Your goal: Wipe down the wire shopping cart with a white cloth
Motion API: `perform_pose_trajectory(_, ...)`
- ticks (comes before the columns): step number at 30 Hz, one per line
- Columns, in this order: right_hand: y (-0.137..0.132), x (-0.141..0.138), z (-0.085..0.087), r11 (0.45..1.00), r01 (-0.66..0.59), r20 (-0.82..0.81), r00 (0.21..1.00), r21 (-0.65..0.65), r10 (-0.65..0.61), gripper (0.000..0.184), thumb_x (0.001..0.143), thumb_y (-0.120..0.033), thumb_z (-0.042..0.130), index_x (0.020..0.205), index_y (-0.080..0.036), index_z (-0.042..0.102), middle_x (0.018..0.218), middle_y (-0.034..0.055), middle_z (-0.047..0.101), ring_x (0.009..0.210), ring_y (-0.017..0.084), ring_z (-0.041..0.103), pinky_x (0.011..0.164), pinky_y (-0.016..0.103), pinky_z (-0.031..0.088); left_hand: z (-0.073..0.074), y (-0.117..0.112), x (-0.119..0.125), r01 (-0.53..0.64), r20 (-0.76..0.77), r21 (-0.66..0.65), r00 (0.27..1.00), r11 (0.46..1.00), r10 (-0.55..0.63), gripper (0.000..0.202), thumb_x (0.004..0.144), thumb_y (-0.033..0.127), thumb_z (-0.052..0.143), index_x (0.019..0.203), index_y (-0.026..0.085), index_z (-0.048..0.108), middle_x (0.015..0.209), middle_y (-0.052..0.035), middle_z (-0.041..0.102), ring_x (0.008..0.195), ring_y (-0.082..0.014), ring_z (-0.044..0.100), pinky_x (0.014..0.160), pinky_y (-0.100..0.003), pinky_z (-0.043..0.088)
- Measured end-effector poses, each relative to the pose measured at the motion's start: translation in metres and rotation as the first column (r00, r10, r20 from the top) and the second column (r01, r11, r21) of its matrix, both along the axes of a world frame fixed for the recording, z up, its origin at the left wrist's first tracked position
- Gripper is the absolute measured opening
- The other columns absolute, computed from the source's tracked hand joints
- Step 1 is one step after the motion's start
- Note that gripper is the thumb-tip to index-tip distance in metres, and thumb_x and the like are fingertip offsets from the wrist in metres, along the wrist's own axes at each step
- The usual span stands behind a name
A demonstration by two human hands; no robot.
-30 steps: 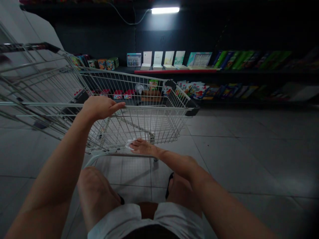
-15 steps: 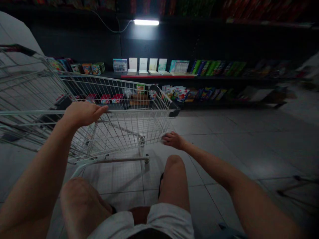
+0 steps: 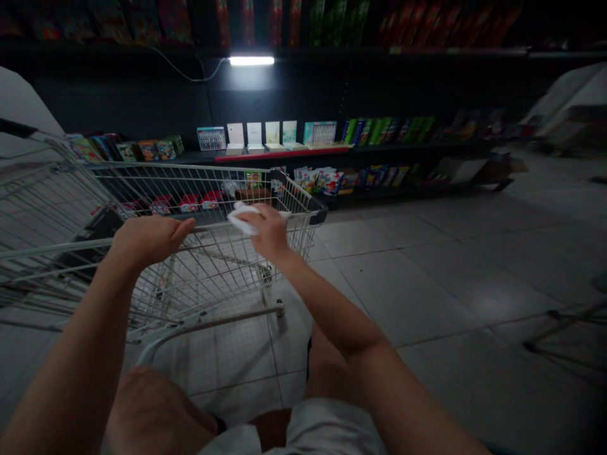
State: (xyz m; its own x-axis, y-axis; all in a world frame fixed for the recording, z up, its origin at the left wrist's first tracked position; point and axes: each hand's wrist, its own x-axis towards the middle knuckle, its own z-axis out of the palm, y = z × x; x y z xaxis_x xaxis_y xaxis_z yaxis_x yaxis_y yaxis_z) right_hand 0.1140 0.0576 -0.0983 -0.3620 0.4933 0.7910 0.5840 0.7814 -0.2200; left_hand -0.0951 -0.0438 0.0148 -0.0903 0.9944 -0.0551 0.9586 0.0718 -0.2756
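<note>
The left hand (image 3: pixel 149 241) lies on the top rail (image 3: pixel 80 248) of a wire shopping cart (image 3: pixel 213 272), but u can't tell if it's clenched or just resting, & the cart's long side runs off to the left from there. The right hand (image 3: pixel 266 232) grasps a white cloth (image 3: pixel 246 219) over the basket, near the far end of the cart, so it's the hand nearer that end. Past the cart is a dark store shelf (image 3: pixel 279 153) w/ books.
</note>
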Motion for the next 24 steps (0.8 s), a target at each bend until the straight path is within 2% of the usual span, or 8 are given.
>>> perform_pose_trajectory(3, -0.027, -0.063, 0.015, 0.996, -0.091, 0.144, 0.986, 0.022, 0.086, 0.043, 0.093, -0.013, 0.049, 0.132, -0.027, 0.059, 0.120, 0.0071, 0.058, 0.110, 0.021, 0.053, 0.098, 0.040, 0.047, 0.002, -0.001, 0.004, -0.021, -0.004, 0.006, 1.000, 1.000, 0.021, 0.068, 0.095, 0.047, 0.011, 0.091, 0.014, 0.070, 0.104, -0.0207, 0.072, 0.102, -0.0378, 0.067, 0.084, -0.044, 0.047)
perform_pose_trajectory(6, -0.040, -0.079, 0.020, 0.994, -0.087, 0.256, 0.964, 0.064, 0.068, 0.052, 0.095, -0.015, 0.046, 0.145, -0.028, 0.047, 0.127, 0.0090, 0.054, 0.113, 0.023, 0.050, 0.099, 0.042, 0.046, 0.005, -0.005, 0.001, -0.034, -0.011, -0.004, 0.999, 0.999, 0.034, 0.063, 0.094, 0.042, 0.013, 0.087, 0.014, 0.069, 0.104, -0.0206, 0.072, 0.098, -0.0364, 0.067, 0.081, -0.042, 0.046)
perform_pose_trajectory(10, -0.021, -0.025, 0.005, 0.987, -0.106, 0.305, 0.950, 0.121, 0.064, 0.050, 0.096, -0.016, 0.044, 0.144, -0.032, 0.048, 0.126, 0.0059, 0.055, 0.114, 0.021, 0.049, 0.103, 0.040, 0.045, 0.006, -0.014, -0.015, -0.026, -0.012, -0.034, 1.000, 0.999, 0.026, 0.066, 0.095, 0.050, 0.010, 0.087, 0.018, 0.069, 0.093, -0.0142, 0.072, 0.087, -0.0318, 0.067, 0.075, -0.037, 0.043)
perform_pose_trajectory(14, 0.000, 0.057, -0.013, 0.999, -0.010, 0.233, 0.973, 0.044, -0.001, 0.051, 0.089, -0.010, 0.047, 0.137, -0.026, 0.057, 0.120, 0.0085, 0.057, 0.110, 0.022, 0.052, 0.099, 0.040, 0.048, -0.001, -0.025, -0.031, -0.032, -0.063, -0.024, 0.998, 0.999, 0.030, 0.068, 0.095, 0.051, 0.011, 0.096, 0.018, 0.071, 0.093, -0.0127, 0.073, 0.086, -0.0296, 0.067, 0.070, -0.032, 0.038)
perform_pose_trajectory(16, -0.004, 0.081, -0.016, 1.000, 0.014, 0.190, 0.982, -0.005, -0.013, 0.058, 0.083, -0.005, 0.047, 0.137, -0.024, 0.056, 0.120, 0.0097, 0.057, 0.111, 0.023, 0.053, 0.098, 0.040, 0.049, -0.005, -0.029, -0.037, -0.041, -0.087, -0.021, 0.995, 0.999, 0.039, 0.067, 0.095, 0.051, 0.013, 0.101, 0.019, 0.071, 0.099, -0.0124, 0.073, 0.091, -0.0296, 0.067, 0.069, -0.031, 0.036)
perform_pose_trajectory(18, -0.017, 0.086, -0.012, 0.997, 0.033, 0.166, 0.986, -0.065, -0.022, 0.060, 0.080, -0.002, 0.046, 0.136, -0.023, 0.057, 0.118, 0.0098, 0.058, 0.110, 0.022, 0.054, 0.097, 0.040, 0.049, -0.008, -0.033, -0.043, -0.054, -0.095, -0.018, 0.994, 0.998, 0.052, 0.065, 0.095, 0.051, 0.016, 0.106, 0.020, 0.071, 0.104, -0.0112, 0.074, 0.095, -0.0289, 0.067, 0.068, -0.030, 0.035)
perform_pose_trajectory(21, -0.045, 0.068, 0.002, 0.982, 0.095, 0.194, 0.979, -0.160, -0.063, 0.056, 0.081, -0.001, 0.045, 0.131, -0.022, 0.061, 0.113, 0.0108, 0.060, 0.104, 0.022, 0.056, 0.093, 0.037, 0.049, -0.009, -0.038, -0.053, -0.094, -0.092, -0.001, 0.991, 0.996, 0.094, 0.061, 0.095, 0.050, 0.019, 0.110, 0.022, 0.071, 0.104, -0.0090, 0.074, 0.092, -0.0261, 0.067, 0.067, -0.029, 0.035)
perform_pose_trajectory(24, -0.065, 0.052, 0.026, 0.966, 0.088, 0.315, 0.949, -0.243, -0.007, 0.055, 0.084, -0.003, 0.044, 0.133, -0.022, 0.060, 0.112, 0.0109, 0.062, 0.097, 0.020, 0.058, 0.085, 0.033, 0.048, -0.011, -0.043, -0.072, -0.163, -0.087, 0.133, 0.981, 0.978, 0.176, 0.062, 0.094, 0.053, 0.022, 0.110, 0.022, 0.074, 0.099, -0.0080, 0.073, 0.083, -0.0251, 0.065, 0.065, -0.029, 0.033)
